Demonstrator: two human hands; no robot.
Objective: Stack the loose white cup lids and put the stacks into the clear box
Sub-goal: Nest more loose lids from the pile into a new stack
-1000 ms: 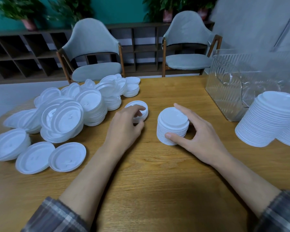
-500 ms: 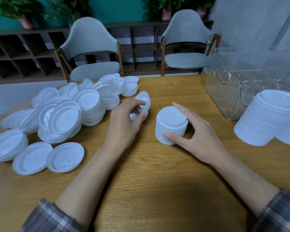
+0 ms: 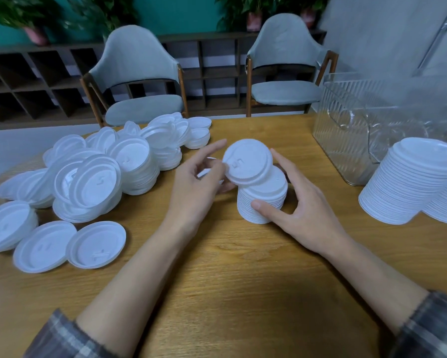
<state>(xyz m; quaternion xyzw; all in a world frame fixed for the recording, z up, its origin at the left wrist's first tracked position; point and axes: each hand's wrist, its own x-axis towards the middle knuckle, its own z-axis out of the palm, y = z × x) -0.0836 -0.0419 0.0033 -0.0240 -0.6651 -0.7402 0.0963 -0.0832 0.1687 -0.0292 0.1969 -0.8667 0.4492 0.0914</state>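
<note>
- Head view: the left hand [image 3: 199, 187] pinches a single lid [image 3: 247, 162] by its left rim, index finger straight. It holds the lid tilted just above the stack [image 3: 262, 202] at the middle of the table [image 3: 230, 280].
- The right hand [image 3: 302, 213] is curled round that stack, thumb on its near side and fingers behind it, steadying it on the wood.
- The step in hand, as I read it, is seating this lid on the stack, which is short beside the others.
- Done so far: two tall stacks [image 3: 408, 184] stand touching each other at the table's right edge, just in front of the box [image 3: 346, 135].
- The box sits at the far right corner. It seems to hold no lids, though glare on its ribbed walls makes that uncertain.
- Left to do: a big heap [image 3: 101, 177] of lids covers the far left of the table, some in leaning part-stacks, some lying singly near the left edge. Most of the work looks ahead: more stacking, then every stack into the box.
- In the way: the tall stacks stand between the hands and the box, so a loaded hand would need to go over or round them. The leaning heap, close to the left forearm, could slide if knocked.
- Beyond the far edge are two grey chairs [image 3: 139, 81] and a dark shelf [image 3: 36, 81].
</note>
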